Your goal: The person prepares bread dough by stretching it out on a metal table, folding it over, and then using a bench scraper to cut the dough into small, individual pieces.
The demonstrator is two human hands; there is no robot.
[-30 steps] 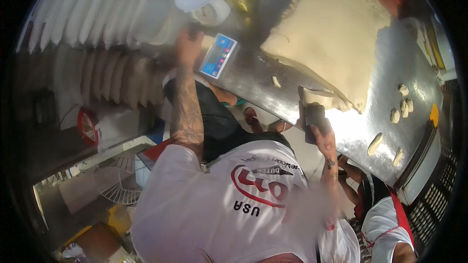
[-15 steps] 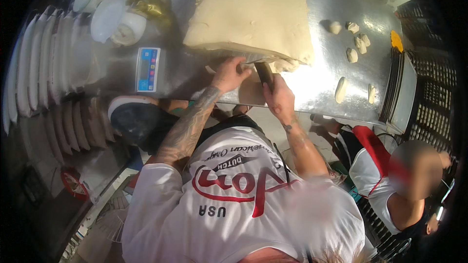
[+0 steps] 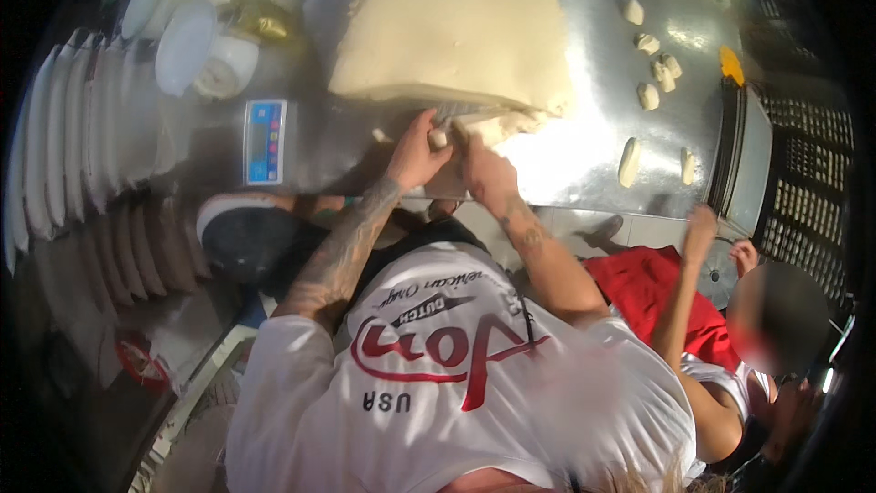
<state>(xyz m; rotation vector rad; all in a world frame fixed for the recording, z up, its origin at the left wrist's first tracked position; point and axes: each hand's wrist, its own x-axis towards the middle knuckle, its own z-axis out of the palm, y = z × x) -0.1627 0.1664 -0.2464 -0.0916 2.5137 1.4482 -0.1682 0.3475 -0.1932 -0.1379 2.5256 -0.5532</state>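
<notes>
A large slab of pale dough (image 3: 456, 27) covers the middle of the metal table (image 3: 319, 119). Cut strips of dough (image 3: 497, 128) lie along its near edge. My left hand (image 3: 418, 157) is closed there, pinching a small dough piece (image 3: 438, 139) at the fingertips. Just right of it, my right hand (image 3: 490, 173) wraps around the grip of a dark-handled blade, mostly hidden by the fingers. Its grey metal (image 3: 449, 112) shows against the slab's front edge.
Left of the slab sits a digital scale (image 3: 265, 141), with white bowls (image 3: 187, 46) behind it. Several dough pieces (image 3: 648, 96) lie on the right, near stacked trays (image 3: 741, 155) and a yellow scraper (image 3: 731, 65). A co-worker (image 3: 703, 338) is close at my right.
My right hand has turned and moved left, closer to my left hand, so the dark handle is now mostly covered. The co-worker has raised an arm toward the table's right corner.
</notes>
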